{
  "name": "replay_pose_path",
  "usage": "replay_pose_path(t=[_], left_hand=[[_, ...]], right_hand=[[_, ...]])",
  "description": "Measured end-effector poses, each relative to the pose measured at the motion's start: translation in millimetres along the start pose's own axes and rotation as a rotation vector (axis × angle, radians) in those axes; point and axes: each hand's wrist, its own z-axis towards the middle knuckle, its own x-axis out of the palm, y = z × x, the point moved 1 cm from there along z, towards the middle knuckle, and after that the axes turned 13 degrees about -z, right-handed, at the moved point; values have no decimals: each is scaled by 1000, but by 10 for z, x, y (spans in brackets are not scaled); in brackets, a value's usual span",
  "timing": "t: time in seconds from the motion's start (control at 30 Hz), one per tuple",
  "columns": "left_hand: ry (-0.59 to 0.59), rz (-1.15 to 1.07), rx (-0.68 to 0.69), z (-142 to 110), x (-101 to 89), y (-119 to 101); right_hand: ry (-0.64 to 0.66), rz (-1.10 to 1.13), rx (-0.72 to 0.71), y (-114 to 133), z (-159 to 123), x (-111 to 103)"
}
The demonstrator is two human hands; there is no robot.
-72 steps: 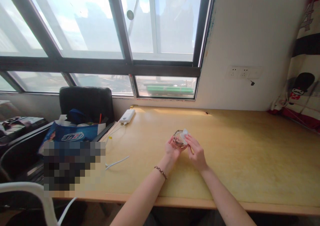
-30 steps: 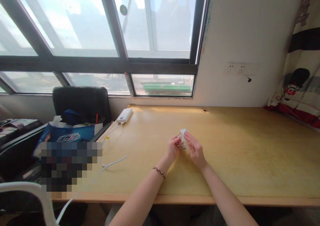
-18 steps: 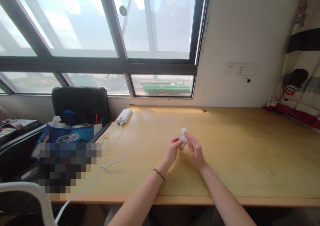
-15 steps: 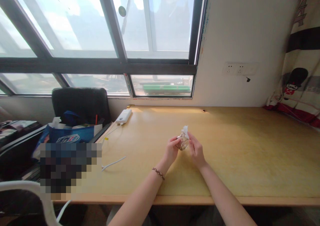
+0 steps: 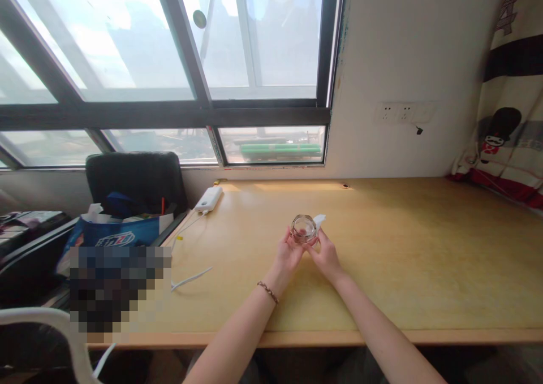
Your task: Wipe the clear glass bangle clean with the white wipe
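Note:
A small faceted glass dish [image 5: 304, 229] of brownish clear glass is held above the table, its round opening facing up and toward me. My left hand [image 5: 288, 251] supports it from the left and below, with the fingers curled round its side. A white tissue [image 5: 320, 220] sticks up at the dish's right side, above my right hand [image 5: 324, 254]. My right fingers are closed on the tissue and press near the dish's lower right side. The right fingertips are partly hidden.
The wooden table [image 5: 407, 259] spreads under my hands. A white power strip [image 5: 209, 199] with a cable lies at its left edge. Beyond that edge are a black chair [image 5: 136, 175] and a blue bag [image 5: 123, 231]. A wall socket [image 5: 396, 111] is behind the table.
The glass dish has turned so that its opening now faces up toward me. My right hand has moved slightly left and lower, and the tissue now leans to the right.

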Motion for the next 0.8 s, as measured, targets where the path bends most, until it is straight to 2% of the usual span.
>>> replay_pose_path(t=[0.17,0.3,0.47,0.6,0.8], left_hand=[[-13,40,-66,-32,47,54],[-15,105,-31,-74,54,69],[30,272,6,-110,83,136],[51,475,106,-117,107,172],[31,789,333,-152,139,213]], right_hand=[[-29,129,135,-33,30,-48],[-53,314,195,-49,69,-80],[-90,379,245,-138,102,-77],[-18,487,238,-129,104,-52],[98,686,309,-53,90,-46]])
